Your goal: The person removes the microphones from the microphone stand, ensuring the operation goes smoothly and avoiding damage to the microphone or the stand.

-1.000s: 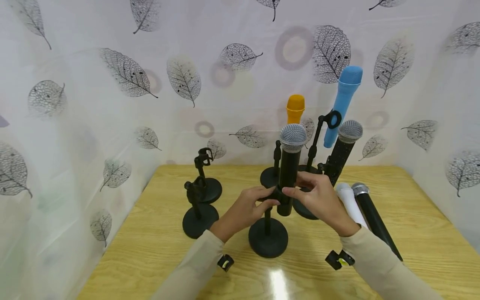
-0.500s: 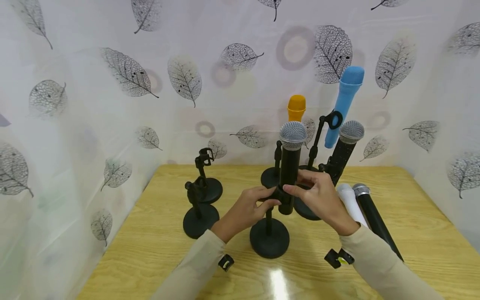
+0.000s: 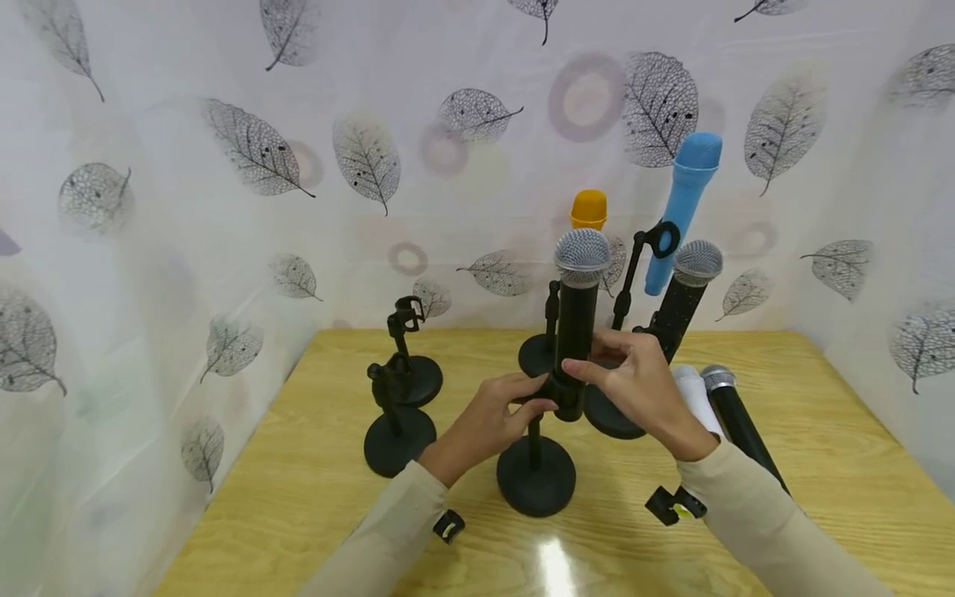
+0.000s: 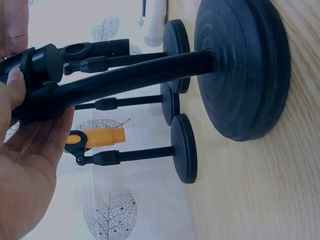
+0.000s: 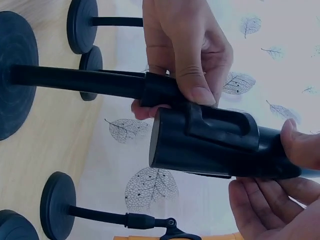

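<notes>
A black microphone [image 3: 577, 319] with a silver mesh head stands nearly upright in the clip [image 5: 225, 129] of a round-based microphone stand [image 3: 535, 479]. My left hand [image 3: 485, 423] pinches the stand at its top, just under the clip, thumb and fingers on either side. My right hand [image 3: 640, 390] grips the microphone body from the right, thumb in front and fingers behind. In the right wrist view the microphone's flat bottom end [image 5: 156, 137] sticks out past the clip. The stand's base [image 4: 245, 70] rests on the wooden table.
Two stands without microphones [image 3: 393, 435] are at the left. Behind my hands, stands hold an orange microphone [image 3: 588, 209], a blue microphone [image 3: 686, 207] and a black one [image 3: 682, 303]. A white microphone [image 3: 697, 398] and another black microphone [image 3: 746, 427] lie at the right.
The microphone has slid slightly upward in the clip, and my right hand has risen a little with it. My left hand keeps its place on the stand.
</notes>
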Motion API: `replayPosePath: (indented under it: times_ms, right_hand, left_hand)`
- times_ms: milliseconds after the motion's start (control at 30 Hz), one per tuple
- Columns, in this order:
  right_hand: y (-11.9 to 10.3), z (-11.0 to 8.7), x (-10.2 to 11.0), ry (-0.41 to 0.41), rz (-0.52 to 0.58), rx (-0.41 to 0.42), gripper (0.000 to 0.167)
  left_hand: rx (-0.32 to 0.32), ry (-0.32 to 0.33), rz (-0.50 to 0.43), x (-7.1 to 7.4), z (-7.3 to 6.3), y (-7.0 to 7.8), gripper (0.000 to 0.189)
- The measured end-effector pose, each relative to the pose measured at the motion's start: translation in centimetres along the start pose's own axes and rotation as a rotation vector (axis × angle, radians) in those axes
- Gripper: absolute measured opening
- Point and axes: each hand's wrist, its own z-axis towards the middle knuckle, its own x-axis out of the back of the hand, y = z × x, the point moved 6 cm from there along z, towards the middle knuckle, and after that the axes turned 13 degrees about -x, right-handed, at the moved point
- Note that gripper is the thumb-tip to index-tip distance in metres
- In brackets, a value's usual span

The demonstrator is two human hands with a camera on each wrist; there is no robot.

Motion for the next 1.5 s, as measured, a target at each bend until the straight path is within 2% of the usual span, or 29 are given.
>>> replayPosePath:
  times_ms: [300,533,633,767,867,1000,1167,1500]
  right_hand:
    - [0.0,0.0,0.0,-0.067,-0.049,0.021,0.034]
    - [1.4,-0.2,-0.1,-0.145,-0.041,-0.026,0.043]
    - [2.0,-0.5,-0.5,-0.124,-0.025,-0.017,0.041]
    - [2.0,-0.9,-0.6,-0.041,-0.016,0.018,0.036]
    - [1.6,-1.1,-0.7,0.009,-0.011,0.048,0.035]
    - [1.2,-1.2,-0.8,0.044,0.002,0.07,0.033]
    - [1.0,-1.1,-0.7,0.054,0.004,0.059,0.031]
    - [0.3,-0.8,-0.5,0.045,-0.008,0.042,0.033]
  left_hand:
    - [0.061,-0.013,-0.024,-0.1,-0.6,-0.1,0.044]
    - [0.079,-0.045,-0.086,0.2,-0.2,-0.2,0.045]
    - [0.1,-0.043,-0.094,0.2,-0.2,-0.2,0.044]
    - [0.125,-0.025,-0.112,0.0,-0.2,-0.3,0.043]
    - [0.113,0.0,-0.111,0.0,-0.3,-0.3,0.041]
    - [0.065,0.027,-0.109,0.0,-0.3,-0.2,0.038]
    - [0.022,0.041,-0.099,0.0,-0.3,-0.1,0.037]
    - [0.04,0.027,-0.063,0.1,-0.4,-0.2,0.037]
